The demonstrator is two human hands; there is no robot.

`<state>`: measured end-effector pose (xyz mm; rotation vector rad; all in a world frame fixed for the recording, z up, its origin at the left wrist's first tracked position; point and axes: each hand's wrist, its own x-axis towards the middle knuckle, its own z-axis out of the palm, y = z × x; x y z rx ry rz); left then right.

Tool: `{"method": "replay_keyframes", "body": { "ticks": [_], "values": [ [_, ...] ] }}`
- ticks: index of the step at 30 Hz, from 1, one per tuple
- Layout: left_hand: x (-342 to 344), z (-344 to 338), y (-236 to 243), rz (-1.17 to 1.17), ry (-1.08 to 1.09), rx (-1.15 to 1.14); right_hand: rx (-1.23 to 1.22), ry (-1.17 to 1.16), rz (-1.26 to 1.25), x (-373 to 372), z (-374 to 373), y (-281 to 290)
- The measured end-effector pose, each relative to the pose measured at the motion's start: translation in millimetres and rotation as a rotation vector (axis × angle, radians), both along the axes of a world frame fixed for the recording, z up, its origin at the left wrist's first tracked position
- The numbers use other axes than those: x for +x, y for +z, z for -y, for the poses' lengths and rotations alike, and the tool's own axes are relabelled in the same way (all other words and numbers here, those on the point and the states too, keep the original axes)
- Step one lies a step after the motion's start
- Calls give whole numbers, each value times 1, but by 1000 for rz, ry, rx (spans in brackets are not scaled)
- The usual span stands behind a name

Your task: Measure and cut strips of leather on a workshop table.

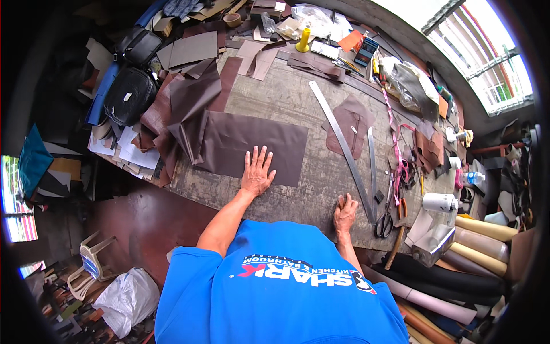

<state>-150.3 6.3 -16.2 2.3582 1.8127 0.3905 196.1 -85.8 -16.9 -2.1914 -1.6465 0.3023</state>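
My left hand (pixel 259 171) lies flat with fingers spread on a dark brown sheet of leather-like material (pixel 283 146). The sheet is spread on the worn worktable (pixel 269 100), and its left part bunches into folds. My right hand (pixel 345 213) rests near the table's front edge, fingers slightly bent and apart, holding nothing visible. Just beyond it slants a long metal ruler (pixel 344 140), with a shorter metal ruler (pixel 372 166) beside it. Partly under the long ruler is a brown cut piece with a zipper (pixel 352 129).
Black-handled scissors (pixel 384 225), orange-handled pliers (pixel 402 207) and a pink measuring tape (pixel 391 117) lie at the right. A white bottle (pixel 440 202) stands near rolled material (pixel 487 227). Black bags (pixel 130 96) and scraps crowd the left. A yellow object (pixel 303 40) stands at the back.
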Motion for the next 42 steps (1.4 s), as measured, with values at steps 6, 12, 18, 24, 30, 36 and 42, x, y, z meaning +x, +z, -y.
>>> {"method": "replay_keyframes", "body": {
  "ticks": [6, 12, 18, 24, 30, 36, 42],
  "values": [
    [-1, 0, -7, 15, -7, 3, 28, -119, 29, -17, 0, 4],
    [-2, 3, -5, 6, -4, -11, -13, -92, 67, -12, -4, 9],
    [0, 2, -6, -12, -6, -5, 20, -155, 105, -18, -2, 5],
    [-1, 2, -7, 15, 8, -17, 1, -122, 92, -15, -6, 6],
    [-2, 2, -6, 35, 26, 3, -31, -122, 92, -16, -6, 8],
    [-13, 6, -8, 119, 169, 120, -30, -137, 57, -12, -7, 5],
    [-59, 3, -1, 65, 372, 186, 43, -62, -54, -8, -12, 6]
  ]
}}
